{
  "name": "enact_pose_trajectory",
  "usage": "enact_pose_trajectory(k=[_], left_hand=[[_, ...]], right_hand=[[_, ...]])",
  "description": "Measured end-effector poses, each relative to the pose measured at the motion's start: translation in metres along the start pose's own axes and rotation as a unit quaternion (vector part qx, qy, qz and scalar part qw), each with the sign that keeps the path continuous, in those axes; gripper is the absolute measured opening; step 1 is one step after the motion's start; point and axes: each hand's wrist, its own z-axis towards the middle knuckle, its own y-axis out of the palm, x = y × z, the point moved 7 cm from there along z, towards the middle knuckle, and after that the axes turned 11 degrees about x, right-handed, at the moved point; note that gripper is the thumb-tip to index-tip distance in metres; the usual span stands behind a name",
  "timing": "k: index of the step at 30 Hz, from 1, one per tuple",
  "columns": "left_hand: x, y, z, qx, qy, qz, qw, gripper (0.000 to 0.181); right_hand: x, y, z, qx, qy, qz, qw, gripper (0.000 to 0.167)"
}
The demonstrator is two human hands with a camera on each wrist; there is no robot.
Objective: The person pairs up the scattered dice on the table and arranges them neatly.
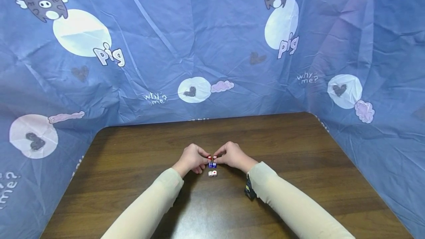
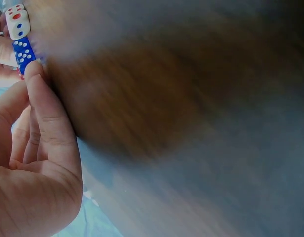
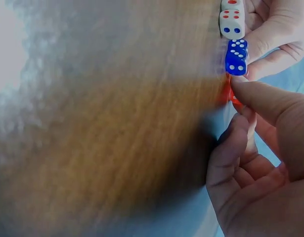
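Observation:
Two white dice (image 1: pixel 212 173) stand side by side nearest the person, with two blue dice (image 1: pixel 212 165) just beyond them. Farther back are two red dice, a small gap between them. My left hand (image 1: pixel 193 158) pinches the left red die (image 1: pixel 209 157) between thumb and finger. The right red die (image 1: pixel 215 157) is pinched by my right hand (image 1: pixel 233 156). In the right wrist view a red die (image 3: pixel 236 98) shows partly behind my right thumb, beside a blue die (image 3: pixel 237 58). In the left wrist view my left fingertips hide most of the red, below a blue die (image 2: pixel 23 53).
The brown wooden table (image 1: pixel 282 146) extends around the dice on all sides. A blue patterned cloth (image 1: pixel 212 47) hangs behind it and at both sides. A dark band (image 1: pixel 249 189) is on the right wrist.

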Motion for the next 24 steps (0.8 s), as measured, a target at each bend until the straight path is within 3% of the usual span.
enact_pose_trajectory(k=[13,24], left_hand=[[0.0022,0.0014,0.0033,-0.002,-0.001,0.007,1.0,0.013],[0.0032,0.001,0.0003,0.0,0.002,0.002,1.0,0.013]], right_hand=[[-0.002,-0.0009,0.0016,-0.001,-0.022,0.013,0.9997,0.019],[-0.0035,0.0005,0.0006,-0.002,-0.019,0.002,0.9998,0.012]])
